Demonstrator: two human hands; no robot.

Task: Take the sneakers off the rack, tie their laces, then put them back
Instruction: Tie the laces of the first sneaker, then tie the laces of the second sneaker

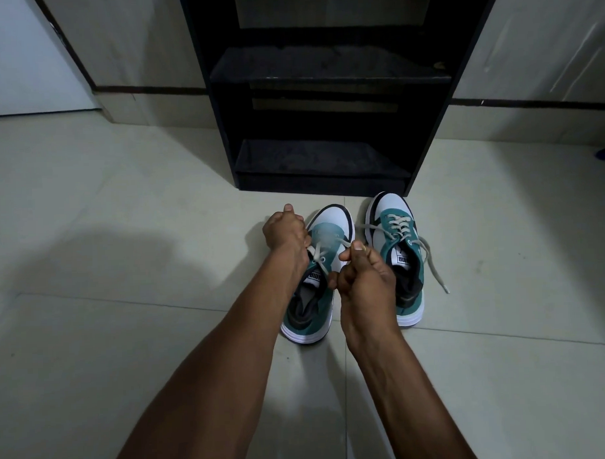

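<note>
Both sneakers sit on the floor tiles [122,208] just near of the dark rack [321,125]. The left hand [285,231] and right hand [363,278] are each clenched on an end of the laces [321,254] of the left sneaker [316,280], drawn out to either side. The knot should seat best with an even pull, low over the tongue. The right sneaker [399,256] lies untied, its loose lace [432,266] trailing rightward. Both shoes run lengthwise near to far, toes toward the rack.
</note>
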